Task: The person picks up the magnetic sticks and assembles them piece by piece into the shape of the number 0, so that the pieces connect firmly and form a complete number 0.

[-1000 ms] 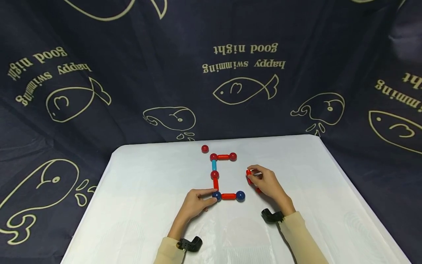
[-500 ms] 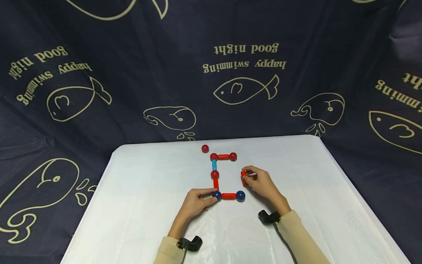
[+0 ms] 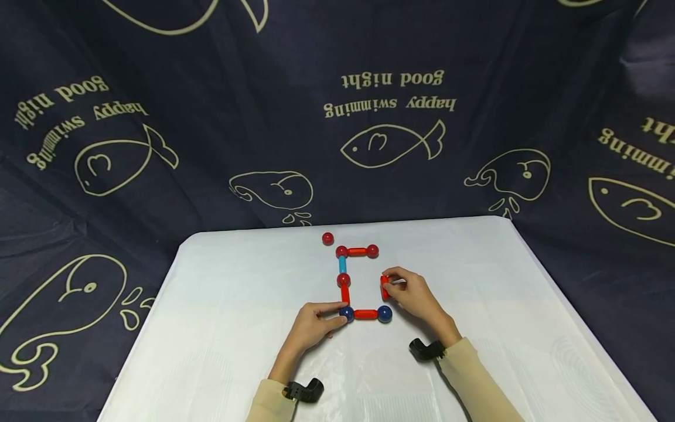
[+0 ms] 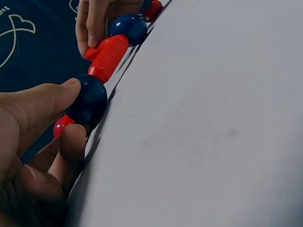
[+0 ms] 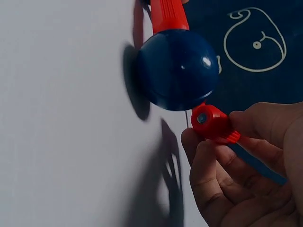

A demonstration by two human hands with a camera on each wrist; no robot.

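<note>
My left hand point(image 3: 312, 323) pinches a dark blue ball point(image 4: 92, 101) between thumb and fingers at the near left corner of a ball-and-rod frame. A red rod point(image 3: 366, 314) joins it to another blue ball point(image 3: 385, 314) on the right. From the held ball, another red rod point(image 3: 345, 293) runs away to a red ball point(image 3: 343, 279). My right hand point(image 3: 415, 292) pinches a loose red magnetic rod point(image 5: 215, 124), its metal end showing in the right wrist view. In the head view this rod stands just beyond the right blue ball; I cannot tell whether they touch.
A light blue rod point(image 3: 343, 264) continues to a far red ball point(image 3: 341, 251), where a red rod point(image 3: 357, 252) leads right to another red ball point(image 3: 372, 251). One loose red ball point(image 3: 328, 238) lies near the far edge of the white table point(image 3: 237, 281). Dark printed cloth point(image 3: 390, 193) hangs behind.
My right hand has moved left with the red rod, towards the right blue ball. A second red piece seen beneath that hand earlier is now hidden in the head view. My left hand stays put.
</note>
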